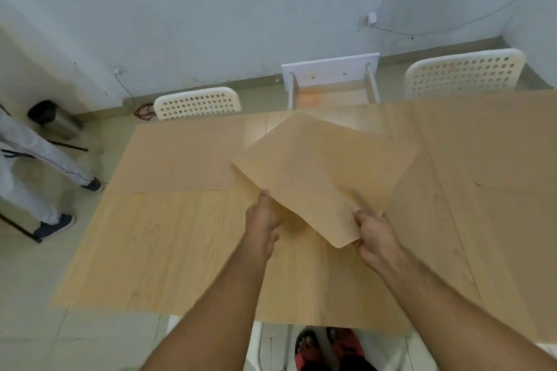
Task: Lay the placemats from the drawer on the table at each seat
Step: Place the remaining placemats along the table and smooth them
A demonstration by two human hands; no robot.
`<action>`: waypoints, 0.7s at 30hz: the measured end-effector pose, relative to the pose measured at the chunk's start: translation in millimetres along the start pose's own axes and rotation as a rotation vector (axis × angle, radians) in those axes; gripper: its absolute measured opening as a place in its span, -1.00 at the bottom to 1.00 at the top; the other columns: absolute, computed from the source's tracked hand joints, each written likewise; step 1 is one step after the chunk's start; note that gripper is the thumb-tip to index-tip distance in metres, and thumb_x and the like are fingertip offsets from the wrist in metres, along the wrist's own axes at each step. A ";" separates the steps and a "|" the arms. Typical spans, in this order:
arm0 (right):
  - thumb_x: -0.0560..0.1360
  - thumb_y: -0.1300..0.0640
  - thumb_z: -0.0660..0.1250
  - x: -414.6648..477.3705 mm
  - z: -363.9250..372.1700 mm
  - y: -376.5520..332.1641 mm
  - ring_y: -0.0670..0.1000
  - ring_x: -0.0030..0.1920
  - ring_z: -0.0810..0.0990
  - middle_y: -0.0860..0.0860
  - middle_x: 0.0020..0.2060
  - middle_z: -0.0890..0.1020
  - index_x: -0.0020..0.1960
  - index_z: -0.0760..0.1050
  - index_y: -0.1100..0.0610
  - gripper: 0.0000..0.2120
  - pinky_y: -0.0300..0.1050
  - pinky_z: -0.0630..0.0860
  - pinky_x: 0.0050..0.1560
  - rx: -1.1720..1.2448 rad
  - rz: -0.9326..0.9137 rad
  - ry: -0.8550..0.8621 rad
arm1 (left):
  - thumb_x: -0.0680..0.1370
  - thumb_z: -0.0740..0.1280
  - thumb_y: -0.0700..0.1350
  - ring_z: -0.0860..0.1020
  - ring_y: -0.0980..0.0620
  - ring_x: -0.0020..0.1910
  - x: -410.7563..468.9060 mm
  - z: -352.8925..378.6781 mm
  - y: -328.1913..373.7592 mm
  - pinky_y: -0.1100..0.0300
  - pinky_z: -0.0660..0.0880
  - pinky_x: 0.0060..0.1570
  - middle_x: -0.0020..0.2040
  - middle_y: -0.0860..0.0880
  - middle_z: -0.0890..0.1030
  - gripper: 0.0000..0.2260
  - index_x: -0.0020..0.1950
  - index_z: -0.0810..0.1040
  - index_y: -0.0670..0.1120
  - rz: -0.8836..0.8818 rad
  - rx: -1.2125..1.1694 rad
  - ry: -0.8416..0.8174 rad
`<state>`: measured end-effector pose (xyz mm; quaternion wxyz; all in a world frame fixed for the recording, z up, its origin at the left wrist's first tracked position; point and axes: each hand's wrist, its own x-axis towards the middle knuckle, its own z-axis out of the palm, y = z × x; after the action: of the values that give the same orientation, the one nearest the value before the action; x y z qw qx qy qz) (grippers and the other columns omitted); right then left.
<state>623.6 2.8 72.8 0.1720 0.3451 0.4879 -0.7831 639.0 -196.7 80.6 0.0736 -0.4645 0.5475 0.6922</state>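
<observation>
Nearest to me, the person stands at the near edge of the table (168, 250), both bare arms reaching out over it. The left hand (262, 217) is closed on the near-left edge of a tan placemat (325, 172), thumb on top; the right hand (372, 232) pinches the mat's near corner, fingers curled under it. The mat is held up off the table, tilted and turned at an angle, its far corner pointing away toward the wall side. It looks thin and bendy, sagging a little between the two grips.

By my reckoning the step in hand is carrying this mat to a seat and setting it down. The next move calls for squaring it to the table edge, lowering it flat in front of a chair, and letting go with both hands at once so it doesn't skew.

Further off, on the far left of the table, another placemat (180, 156) already lies flat before a white chair (197, 103). Beyond the far edge the drawer (331, 84) stands pulled open; whether more mats lie in it I can't quite make out, the inside being blurred. A second white chair (462, 72) sits at the far right.
</observation>
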 end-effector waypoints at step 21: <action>0.54 0.24 0.32 -119.9 116.1 99.9 0.11 -0.11 0.73 0.16 0.05 0.71 0.30 0.55 0.17 -0.66 -0.03 0.66 -0.22 -0.460 0.208 -0.588 | 0.52 0.45 -0.29 0.62 -0.04 -0.13 -52.1 -403.7 36.1 0.11 0.56 -0.11 0.15 -0.16 0.63 -0.54 0.40 0.49 -0.08 0.301 -0.531 0.588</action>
<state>725.1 -154.2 126.5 0.4562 0.1059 0.5429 -0.6971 873.1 -523.2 155.8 -0.3096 -0.5600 0.4097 0.6502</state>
